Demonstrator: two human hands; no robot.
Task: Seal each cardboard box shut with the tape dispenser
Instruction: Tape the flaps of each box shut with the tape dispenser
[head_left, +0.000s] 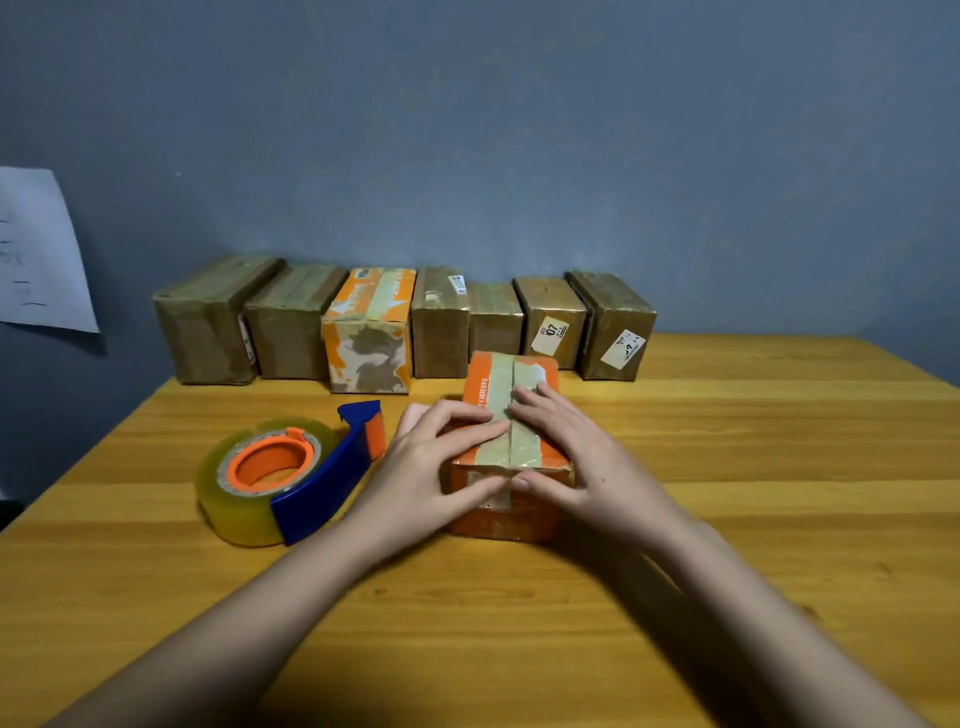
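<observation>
- Both hands lie on an orange box (511, 441) at the middle of the wooden counter (727, 467); the left hand (431, 467) and right hand (576, 457) meet over the seam along the top, where a strip of pale tape already runs lengthwise.
- Neither hand has a closed grip on anything; the fingers lie fairly flat across the lid, pressing the flaps down, while both thumbs rest against the near top edge of the box.
- The tape dispenser (296, 475), blue frame with an orange hub and a clear roll, lies on its side just left of the box, close by the left wrist; no hand touches it.
- Seven more boxes (405, 325) stand in a row along the back of the counter against the grey wall (519, 130); most look taped over, though the state of their seams is hard to judge from here.
- A sheet of paper (41, 254) hangs on the wall at far left.
- The step in hand appears to be holding the flaps closed, or smoothing tape on the orange box; which of the two cannot be told.
- The next move likely calls for one hand to keep the lid down while the other takes up the dispenser, if the seam needs another strip.
</observation>
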